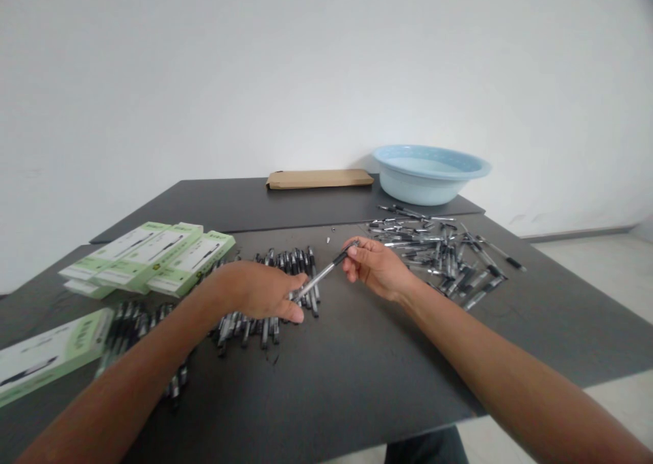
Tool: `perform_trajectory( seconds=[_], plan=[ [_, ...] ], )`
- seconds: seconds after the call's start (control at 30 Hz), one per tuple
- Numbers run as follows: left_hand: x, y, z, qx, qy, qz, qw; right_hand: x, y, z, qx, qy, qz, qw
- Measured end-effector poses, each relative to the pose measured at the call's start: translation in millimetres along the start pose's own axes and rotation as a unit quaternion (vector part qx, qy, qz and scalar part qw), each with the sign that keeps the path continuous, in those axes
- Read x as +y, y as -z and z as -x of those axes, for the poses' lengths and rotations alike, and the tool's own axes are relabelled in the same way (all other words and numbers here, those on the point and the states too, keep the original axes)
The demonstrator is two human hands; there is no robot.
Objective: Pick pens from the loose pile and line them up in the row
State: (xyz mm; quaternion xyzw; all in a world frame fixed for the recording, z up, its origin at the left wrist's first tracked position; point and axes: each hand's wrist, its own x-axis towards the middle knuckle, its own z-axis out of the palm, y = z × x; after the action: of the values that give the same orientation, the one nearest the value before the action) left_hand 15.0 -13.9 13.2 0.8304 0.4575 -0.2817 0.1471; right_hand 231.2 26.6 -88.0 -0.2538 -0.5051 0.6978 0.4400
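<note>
A clear-barrelled pen [322, 274] with a dark upper part slants between my two hands above the table. My right hand [376, 267] pinches its dark end. At the lower end, the thumb and fingers of my left hand [268, 292] close round the barrel. Below and behind the left hand lies a row of similar pens [265, 328], partly hidden by that hand and forearm. To the right of my right hand spreads a loose pile of pens and pen parts [443, 253], pointing in many directions.
Several green-and-white pen boxes [191, 263] are stacked at the left, with another box [51, 352] nearer me. More pens [130, 321] lie beside it. A flat brown cardboard piece [320, 179] and a light blue basin [428, 175] stand at the back. Tiny parts [328, 239] lie mid-table.
</note>
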Motion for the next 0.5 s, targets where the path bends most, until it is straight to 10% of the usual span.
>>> perform_trajectory(
  seconds=[0.5],
  plan=[
    [14.9,4.9,8.9,-0.009,0.020,-0.020,1.000,10.8,-12.1,-48.0,0.157,-0.060,0.340,0.925]
  ],
)
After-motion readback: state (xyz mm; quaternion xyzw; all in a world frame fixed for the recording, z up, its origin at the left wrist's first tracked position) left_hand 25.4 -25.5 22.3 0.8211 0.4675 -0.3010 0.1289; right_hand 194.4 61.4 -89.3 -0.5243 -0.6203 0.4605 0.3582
